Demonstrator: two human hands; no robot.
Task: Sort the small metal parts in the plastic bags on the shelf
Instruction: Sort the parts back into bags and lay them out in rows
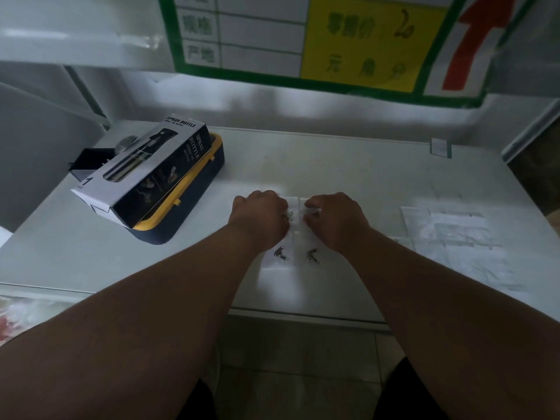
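Plastic bags [295,237] pinched between both hands' grips.

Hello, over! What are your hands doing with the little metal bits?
Left hand and right hand both pinching the clear plastic bags. Small metal parts inside. Nothing in the way.

Spray bottle box [145,168] atop tray [194,201] left of plastic bags [292,247]; papers [454,237] at right.

The scene is dim and bluish, with soft light falling on the white shelf [348,165] from above and ahead. The forearms read as dark, near-silhouetted shapes, and the poster [318,40] on the back wall is blurred. Wide-angle distortion bends the shelf's edges outward toward the corners.
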